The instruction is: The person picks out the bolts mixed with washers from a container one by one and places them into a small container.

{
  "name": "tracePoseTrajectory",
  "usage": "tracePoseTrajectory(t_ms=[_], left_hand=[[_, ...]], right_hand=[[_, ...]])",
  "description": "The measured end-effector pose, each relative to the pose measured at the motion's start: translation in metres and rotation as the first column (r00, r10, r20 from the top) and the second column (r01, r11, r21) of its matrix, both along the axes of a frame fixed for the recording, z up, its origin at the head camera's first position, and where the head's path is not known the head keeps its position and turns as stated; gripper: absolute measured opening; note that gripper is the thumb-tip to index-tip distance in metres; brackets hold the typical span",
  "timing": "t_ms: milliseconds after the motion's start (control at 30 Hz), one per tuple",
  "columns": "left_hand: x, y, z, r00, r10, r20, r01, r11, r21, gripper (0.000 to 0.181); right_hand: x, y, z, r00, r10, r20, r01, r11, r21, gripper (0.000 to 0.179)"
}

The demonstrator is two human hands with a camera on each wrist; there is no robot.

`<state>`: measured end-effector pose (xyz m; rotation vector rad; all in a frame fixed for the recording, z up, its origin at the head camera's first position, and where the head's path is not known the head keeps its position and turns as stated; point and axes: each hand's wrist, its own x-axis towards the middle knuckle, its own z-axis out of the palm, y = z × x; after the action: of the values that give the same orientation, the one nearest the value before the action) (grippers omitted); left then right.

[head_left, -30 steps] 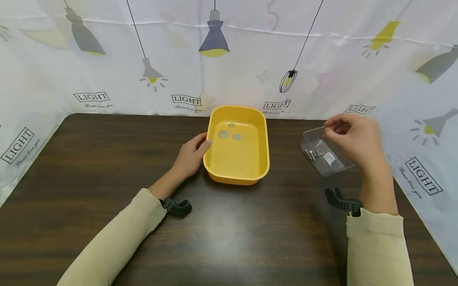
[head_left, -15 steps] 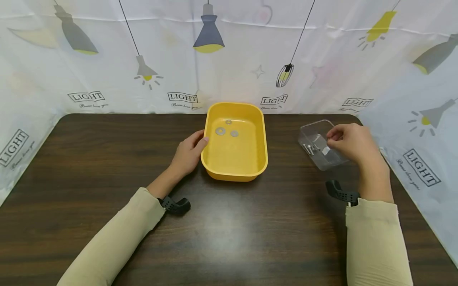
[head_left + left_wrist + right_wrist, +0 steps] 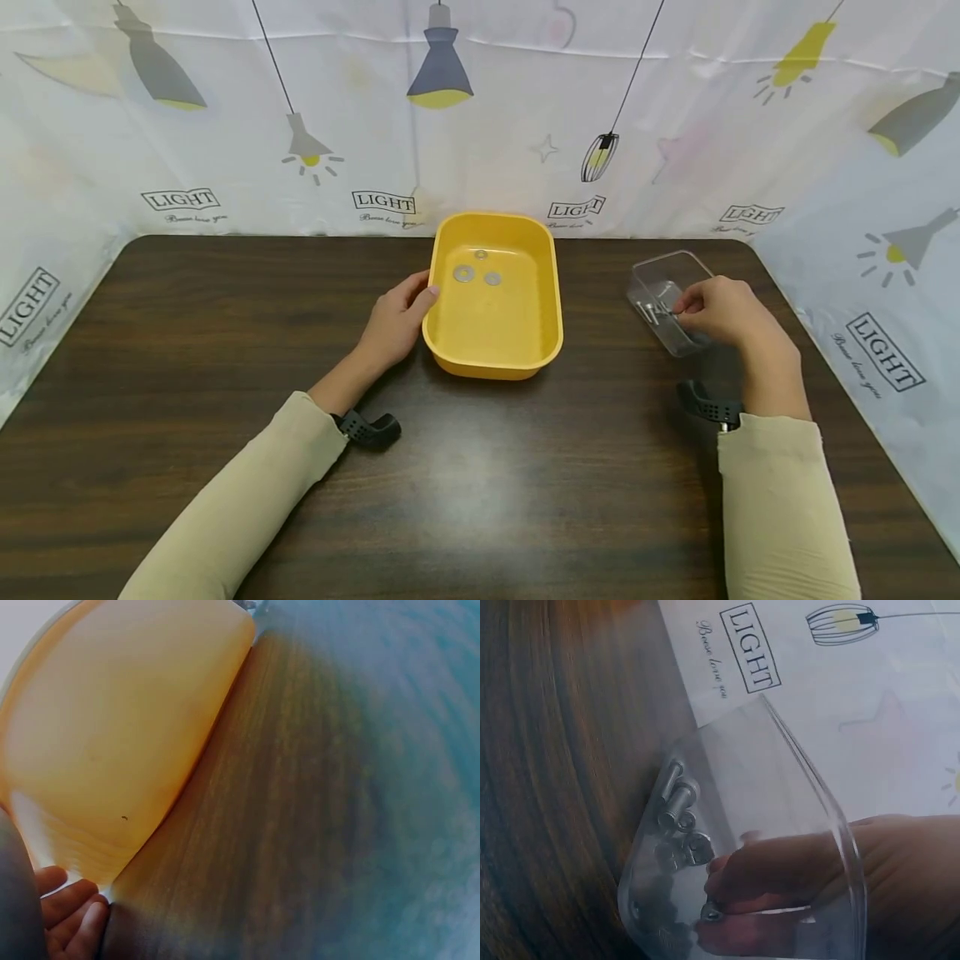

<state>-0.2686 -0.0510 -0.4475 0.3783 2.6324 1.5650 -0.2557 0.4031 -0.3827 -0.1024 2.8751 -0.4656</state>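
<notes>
My left hand (image 3: 395, 323) grips the left side of a yellow plastic tray (image 3: 498, 333), thumb at the rim; in the left wrist view its fingertips (image 3: 69, 901) lie by the outer wall. Three flat metal washers (image 3: 464, 273) lie inside, near the far end. At the right, my right hand (image 3: 723, 310) reaches into a clear plastic box (image 3: 671, 260). Thumb and finger pinch a small metal fastener (image 3: 712, 913); I cannot tell whether it is a bolt or a nut. Several bolts (image 3: 677, 806) and other metal pieces sit beside the fingertips in the box.
Both containers stand on a dark wooden table (image 3: 480, 492). A white curtain (image 3: 495, 150) printed with lamps hangs close behind the far edge and along the sides. Black wrist straps (image 3: 369, 431) are worn on both arms.
My right hand has gone down from the clear box's rim to the metal pieces inside. The left hand stays on the tray, and the washers lie as before. The head view has shifted slightly.
</notes>
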Motion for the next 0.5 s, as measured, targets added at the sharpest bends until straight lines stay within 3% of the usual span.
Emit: tracePoseTrajectory(t_ms=[233,500], left_hand=[[0.0016,0.0015,-0.0042,1.000,0.009,0.009,-0.009,1.000,-0.004,0.057],[0.0041,0.0030,-0.0075,1.000,0.001,0.018,-0.001,1.000,-0.007,0.058]], right_hand=[[0.0000,0.0007,-0.0043,0.998,-0.010,0.055,0.008,1.000,0.022,0.021],[0.0056,-0.0003,-0.0049,0.999,-0.008,0.052,0.007,1.000,0.028,0.025]])
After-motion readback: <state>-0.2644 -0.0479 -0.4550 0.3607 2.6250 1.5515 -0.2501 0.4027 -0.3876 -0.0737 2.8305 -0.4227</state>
